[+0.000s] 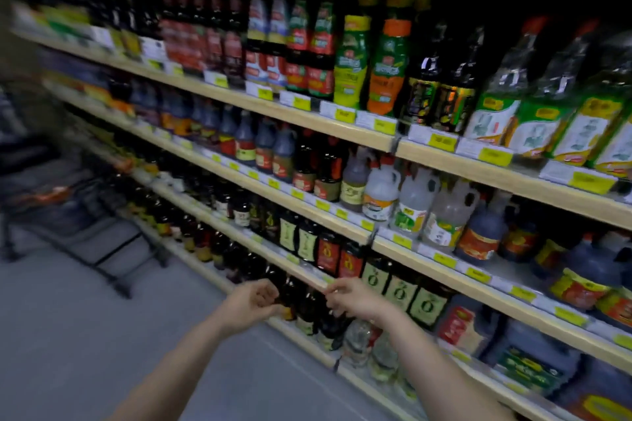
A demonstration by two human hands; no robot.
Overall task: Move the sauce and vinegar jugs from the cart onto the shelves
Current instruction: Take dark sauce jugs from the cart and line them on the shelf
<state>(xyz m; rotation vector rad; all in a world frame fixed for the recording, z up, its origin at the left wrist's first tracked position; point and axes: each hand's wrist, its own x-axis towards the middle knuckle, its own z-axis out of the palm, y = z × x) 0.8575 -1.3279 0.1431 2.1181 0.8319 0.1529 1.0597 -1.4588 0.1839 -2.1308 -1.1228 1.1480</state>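
Left hand (251, 301): fingers loosely curled, grip released, nothing held.
Right hand (352, 297): likewise empty, before the low shelf (307, 278).
Jugs: none carried; cart (68, 202) well apart, left.
Why: probably between loads.

Jugs (413, 205) on shelves (342, 133) at right, cart (85, 215) left on floor (68, 335)

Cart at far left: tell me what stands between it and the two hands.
Nothing visible does. The cart stands on open grey floor, away to the left of the left hand and right hand, which are out by the lower shelf of dark bottles, holding no jug.
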